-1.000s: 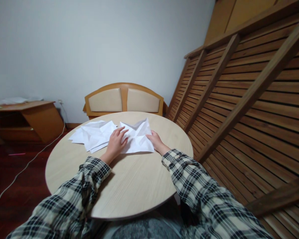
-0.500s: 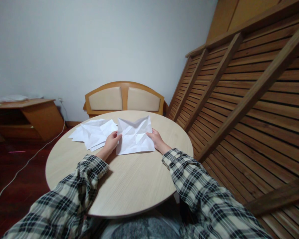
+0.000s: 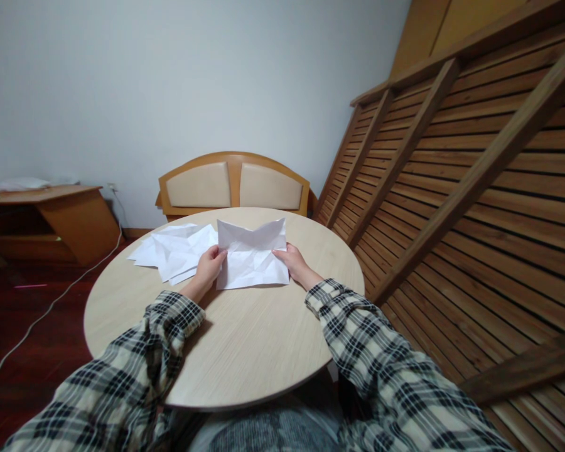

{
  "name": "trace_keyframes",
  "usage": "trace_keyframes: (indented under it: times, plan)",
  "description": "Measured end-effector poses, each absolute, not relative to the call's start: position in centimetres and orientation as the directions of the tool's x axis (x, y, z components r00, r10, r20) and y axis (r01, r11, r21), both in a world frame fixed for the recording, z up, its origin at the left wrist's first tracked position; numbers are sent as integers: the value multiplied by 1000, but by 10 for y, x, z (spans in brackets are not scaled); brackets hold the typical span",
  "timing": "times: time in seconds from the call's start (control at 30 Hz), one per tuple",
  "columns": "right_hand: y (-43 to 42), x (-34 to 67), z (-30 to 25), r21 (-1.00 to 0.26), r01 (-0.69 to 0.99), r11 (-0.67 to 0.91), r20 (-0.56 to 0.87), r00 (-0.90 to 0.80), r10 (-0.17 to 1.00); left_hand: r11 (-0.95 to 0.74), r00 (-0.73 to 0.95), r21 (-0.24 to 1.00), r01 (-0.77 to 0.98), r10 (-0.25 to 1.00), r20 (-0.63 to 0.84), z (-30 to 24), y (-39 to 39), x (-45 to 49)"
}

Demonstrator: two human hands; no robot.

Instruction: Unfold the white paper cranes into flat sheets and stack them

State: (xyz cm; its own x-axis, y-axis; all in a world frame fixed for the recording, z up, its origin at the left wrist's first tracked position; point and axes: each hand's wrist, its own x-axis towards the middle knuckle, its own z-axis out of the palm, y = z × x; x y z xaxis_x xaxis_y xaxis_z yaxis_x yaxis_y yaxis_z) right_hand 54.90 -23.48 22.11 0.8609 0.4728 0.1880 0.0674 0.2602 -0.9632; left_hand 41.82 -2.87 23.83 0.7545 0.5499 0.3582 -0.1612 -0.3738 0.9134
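Between my hands is a white sheet of paper (image 3: 252, 267), marked with many creases. Its far half tilts up along a crosswise fold, and its top edge dips in the middle. My left hand (image 3: 209, 267) pinches the left edge, thumb on top. The right edge is gripped by my right hand (image 3: 297, 263), also with the thumb on the paper; the fingers of both hands are partly hidden behind the sheet. Just left of it, several creased white sheets (image 3: 174, 248) lie in a loose pile on the round table (image 3: 245, 351).
Beyond the table stands a wooden headboard (image 3: 234, 182) with two cream panels. A large slatted wooden frame (image 3: 442, 207) leans along the right side. At the left are a low wooden cabinet (image 3: 82, 220) and a white cable (image 3: 51, 307) across the dark red floor.
The far half of the held sheet has bent up more sharply along the crosswise crease. Both hands keep their hold at the sides, nearly in the same place.
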Motion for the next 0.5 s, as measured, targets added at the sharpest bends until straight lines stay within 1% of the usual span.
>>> trace_keyframes:
  times: [0.17,0.27,0.4,0.5]
  plan:
    - [-232,551,220,-970,96,222,189,871,454,-376,748,911,-171,552,368,237,-29,421]
    - [-233,547,222,-961,100,257,214,857,468,-355,748,914,-199,547,375,236,-28,423]
    - [-237,544,223,-953,96,288,238,823,515,-283,762,927,-245,535,365,234,-26,426]
    - [-238,545,223,-959,70,276,206,839,504,-221,757,946,-237,568,323,233,-25,427]
